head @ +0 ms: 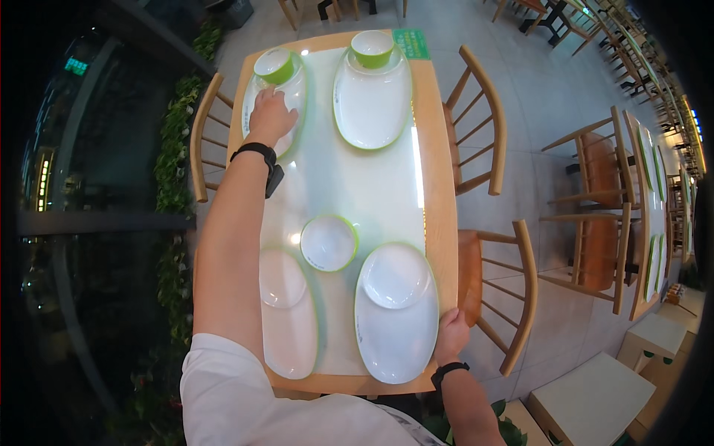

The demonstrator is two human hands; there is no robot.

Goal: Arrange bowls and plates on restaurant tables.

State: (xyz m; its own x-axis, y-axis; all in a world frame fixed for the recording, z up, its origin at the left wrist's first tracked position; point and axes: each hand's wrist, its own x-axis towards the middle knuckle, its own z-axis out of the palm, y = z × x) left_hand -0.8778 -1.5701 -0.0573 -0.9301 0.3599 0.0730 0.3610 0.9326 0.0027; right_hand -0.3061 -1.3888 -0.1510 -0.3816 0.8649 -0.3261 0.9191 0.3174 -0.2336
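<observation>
My left hand reaches over the far-left oval plate, its fingertips at the near side of a green-and-white bowl; whether they grip it I cannot tell. My right hand rests at the right edge of the wooden table, near the near-right oval plate. A second green-and-white bowl sits on the far end of the far-right oval plate. Another bowl stands directly on the tabletop, between the far and near plates. My left arm partly covers the near-left oval plate.
Wooden chairs stand along the right side, and one chair at the left. A green card with writing lies at the far right corner. Climbing plants line the dark window. Another set table stands farther right.
</observation>
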